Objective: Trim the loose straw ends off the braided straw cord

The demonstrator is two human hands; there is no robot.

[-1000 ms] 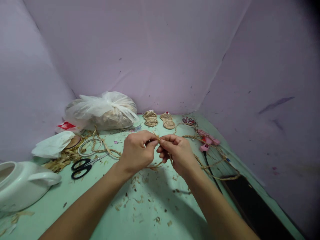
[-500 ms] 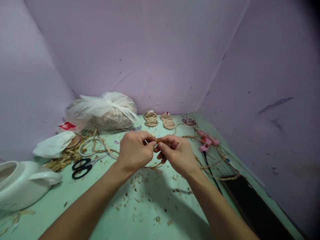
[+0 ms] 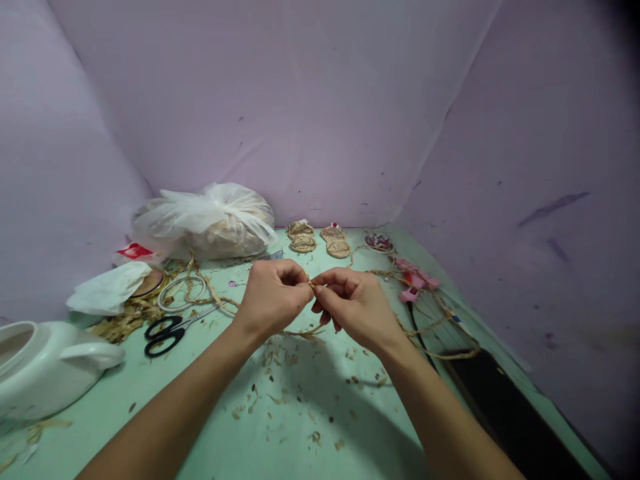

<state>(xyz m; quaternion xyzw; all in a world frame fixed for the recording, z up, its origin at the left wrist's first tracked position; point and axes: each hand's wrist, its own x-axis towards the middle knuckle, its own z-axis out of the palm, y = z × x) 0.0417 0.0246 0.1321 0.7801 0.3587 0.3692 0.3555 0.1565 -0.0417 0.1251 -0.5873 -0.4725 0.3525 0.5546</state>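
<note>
My left hand and my right hand meet above the middle of the table. Thumb and forefinger of each pinch a thin straw-coloured fibre strand, mostly covered by the fingertips. Loose fingers of the right hand curl beneath it. Below the hands, more straw cord shows; whether it joins the pinched strand I cannot tell. Black-handled scissors lie partly spread to the left of my left wrist. Behind the hands rest two small woven sole-shaped pieces, the right one with a red bit at its top.
On the left stand a white ceramic pot, a white ring among dry fibres and a tied plastic bag. To the right are a pink glue gun, twisted cord and a black slab. Fibre scraps litter the front.
Both hands stay together with slight finger shifts. The right hand's lower fingers have moved a little down and to the right, and the left fingertips have shifted slightly.
</note>
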